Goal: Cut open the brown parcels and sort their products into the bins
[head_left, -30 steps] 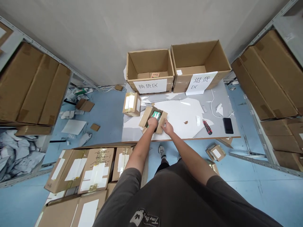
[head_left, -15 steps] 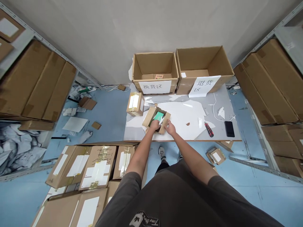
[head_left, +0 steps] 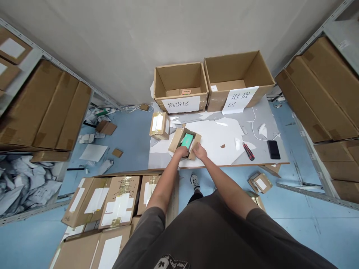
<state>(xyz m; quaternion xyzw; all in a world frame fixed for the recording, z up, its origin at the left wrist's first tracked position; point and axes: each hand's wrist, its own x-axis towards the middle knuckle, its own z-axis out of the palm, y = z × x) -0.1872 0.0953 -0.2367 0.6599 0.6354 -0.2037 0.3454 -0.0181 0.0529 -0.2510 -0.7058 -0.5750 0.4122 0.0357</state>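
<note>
Got left hand point(head_left: 182, 151) at near end of flat green rectangular box point(head_left: 187, 140); can't tell if gripping. Got right hand point(head_left: 199, 151) pinched on right flap point(head_left: 197, 139) of small open brown cardboard box point(head_left: 175, 139). See green box inside, just ahead of left hand, nearer than right; long axis away, leaning right. Behind: two large open brown cartons point(head_left: 214, 103).

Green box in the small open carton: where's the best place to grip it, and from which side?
Likely best from above, gripping its long edges toward the far end. The green box lies down inside the small open carton, whose flaps are spread, and the left hand covers its near end.
</note>
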